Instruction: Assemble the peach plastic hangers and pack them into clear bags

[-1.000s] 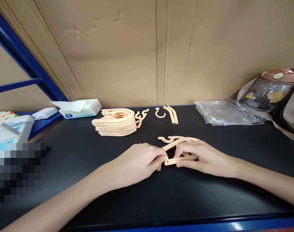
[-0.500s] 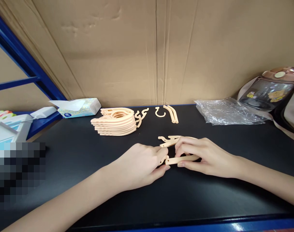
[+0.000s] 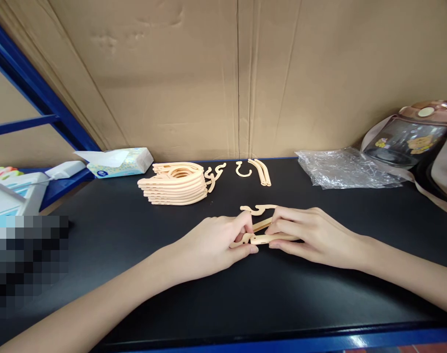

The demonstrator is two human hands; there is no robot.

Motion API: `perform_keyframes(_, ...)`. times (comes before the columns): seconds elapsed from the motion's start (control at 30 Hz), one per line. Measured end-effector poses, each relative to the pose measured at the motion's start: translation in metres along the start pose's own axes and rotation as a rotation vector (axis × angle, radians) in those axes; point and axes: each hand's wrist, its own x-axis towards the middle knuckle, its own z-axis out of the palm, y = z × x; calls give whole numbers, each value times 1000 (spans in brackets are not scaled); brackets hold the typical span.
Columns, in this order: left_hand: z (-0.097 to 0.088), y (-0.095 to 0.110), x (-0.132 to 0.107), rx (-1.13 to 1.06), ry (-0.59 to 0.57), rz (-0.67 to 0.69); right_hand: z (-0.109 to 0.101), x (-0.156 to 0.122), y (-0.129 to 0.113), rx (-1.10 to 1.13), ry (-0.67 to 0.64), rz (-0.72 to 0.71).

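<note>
Here the right hand [image 3: 311, 236] pinches a beige bar [image 3: 260, 239].

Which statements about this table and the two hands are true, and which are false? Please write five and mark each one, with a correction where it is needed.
1. The left hand pinches a small cream piece, and the right hand grips a cream bar. True.
2. The tissue pack lies left of the stack of cream pieces. True.
3. The stack of cream pieces is between the hands. False: it stands farther back, beyond the left arm.
4. The small cream piece and the cream bar are far apart. False: their ends are close together.
5. Clear plastic wrapping lies left of the bottle. True.
</note>
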Motion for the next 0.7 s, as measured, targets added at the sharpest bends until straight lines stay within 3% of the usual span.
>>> perform_keyframes(0.33,-3,-1,1,-325,-30,-98,5,5,4,490,-32,210)
perform_keyframes(0.7,3,1,4,-662,-61,-201,6,6,8,629,-50,261)
